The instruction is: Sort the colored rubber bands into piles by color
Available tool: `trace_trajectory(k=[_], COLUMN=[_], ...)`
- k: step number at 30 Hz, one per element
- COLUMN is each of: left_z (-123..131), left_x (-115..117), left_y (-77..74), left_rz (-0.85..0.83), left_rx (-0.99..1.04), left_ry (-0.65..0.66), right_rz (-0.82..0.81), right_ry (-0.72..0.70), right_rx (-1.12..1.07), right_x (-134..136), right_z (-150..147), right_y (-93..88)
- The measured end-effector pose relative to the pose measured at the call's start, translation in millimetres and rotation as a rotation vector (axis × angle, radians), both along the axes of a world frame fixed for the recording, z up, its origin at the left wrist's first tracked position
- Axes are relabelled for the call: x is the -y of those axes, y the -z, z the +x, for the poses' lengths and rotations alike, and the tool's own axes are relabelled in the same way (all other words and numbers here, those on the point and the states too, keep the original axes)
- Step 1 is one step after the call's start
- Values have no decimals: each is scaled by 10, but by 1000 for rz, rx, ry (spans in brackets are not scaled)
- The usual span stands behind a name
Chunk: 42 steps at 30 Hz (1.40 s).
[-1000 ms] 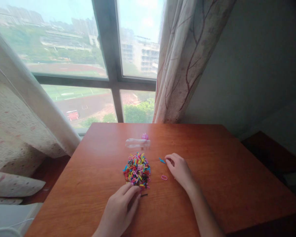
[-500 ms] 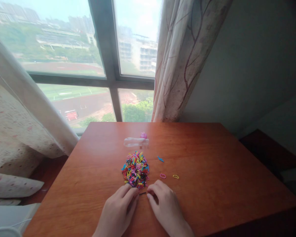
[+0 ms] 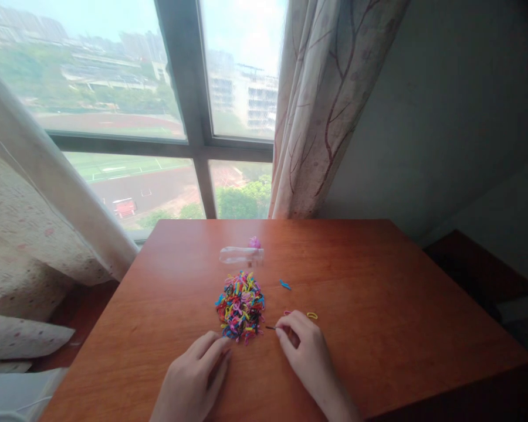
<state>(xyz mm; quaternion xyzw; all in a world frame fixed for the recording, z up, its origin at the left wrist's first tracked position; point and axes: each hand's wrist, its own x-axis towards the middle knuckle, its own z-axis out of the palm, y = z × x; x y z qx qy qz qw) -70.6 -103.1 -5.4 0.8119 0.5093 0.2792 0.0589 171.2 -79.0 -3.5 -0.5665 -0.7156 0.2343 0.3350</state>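
A pile of small coloured elastic bands point(image 3: 241, 306) lies on the wooden table in front of me. Between the thumb and fingertips of my right hand point(image 3: 305, 346) is one thin black elastic band point(image 3: 270, 327), its free end pointing left toward the pile. My left hand point(image 3: 196, 372) rests at the pile's near left edge, fingers bent, with thumb and forefinger slightly apart and nothing visible between them. Right of the pile, a blue band point(image 3: 284, 284) and a yellow band point(image 3: 312, 315) lie singly. A pink band point(image 3: 287, 313) is partly hidden behind my right hand.
Behind the pile lies a clear plastic container point(image 3: 240, 255) with a pink-purple object point(image 3: 254, 242) beside it. The brown table point(image 3: 378, 305) reaches to a window with curtains point(image 3: 321, 117). A white surface point(image 3: 17, 390) stands at the lower left.
My left hand has let go of the black band and moved left. My right hand has carried the band right and away from me, partly covering the pink band.
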Motion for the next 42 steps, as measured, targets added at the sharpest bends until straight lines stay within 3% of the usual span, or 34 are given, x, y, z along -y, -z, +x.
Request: trace_trajectory(k=[10,15,19,33,36,42], left_z=[-61,-84,-93,-109,-100,-85], left_x=[-127,-172,-176,-190,-180,-173], left_y=[-49,-49,-55,-4,11,49], left_rz=[41,38,0,-109,-110,-116], left_rx=[-63,11,72,99,48,-81], left_ry=[107,69,33,-30,-44,-44], right_rz=[69,74,75,97,96,23], right_ry=[166,220,236,262,226,-6], right_rx=[131,180,175,70,1,-49], right_x=[-475,-760,-801,-676,-529,-115], right_z=[661,872,903,779,553,-81], right_y=[106,151,215,184,110,44])
